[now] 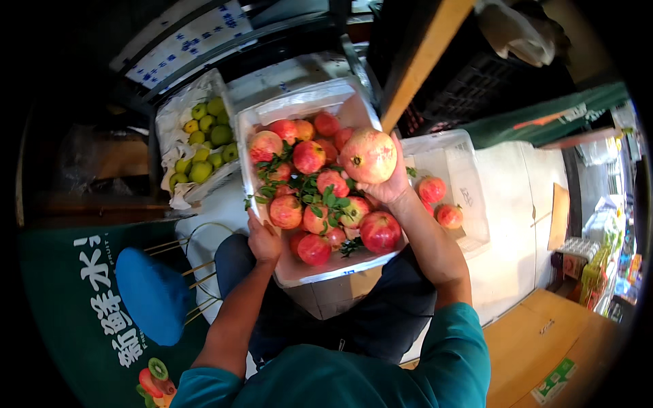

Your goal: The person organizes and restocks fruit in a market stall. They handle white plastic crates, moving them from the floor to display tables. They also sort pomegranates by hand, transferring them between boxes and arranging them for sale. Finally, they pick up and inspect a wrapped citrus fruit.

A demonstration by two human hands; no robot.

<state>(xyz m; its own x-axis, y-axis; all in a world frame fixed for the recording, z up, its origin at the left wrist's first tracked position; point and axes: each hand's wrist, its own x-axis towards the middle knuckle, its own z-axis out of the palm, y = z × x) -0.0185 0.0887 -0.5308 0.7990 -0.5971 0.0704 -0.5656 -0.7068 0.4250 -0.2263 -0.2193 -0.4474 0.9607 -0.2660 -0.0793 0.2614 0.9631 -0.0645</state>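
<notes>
A big pale-red pomegranate (367, 156) rests in my right hand (393, 185), its fingers curled round the right side and underside. It is held over the right part of a white foam box (299, 102). Several red pomegranates (309, 156) fill that box, with sprigs of green leaves (330, 204) among them. A larger, darker pomegranate (379, 232) lies in its near right corner. My left hand (264, 238) grips the left side of the box near its front; its fingertips are partly hidden. The box sits just beyond my knees.
To the left, a paper-lined box (218, 88) holds several green fruits (219, 129). At right stands a shallow white box (476, 197) with a few pomegranates (449, 216). A wooden post (422, 61) rises behind. A blue stool (151, 296) and a wooden cabinet (544, 340) flank me.
</notes>
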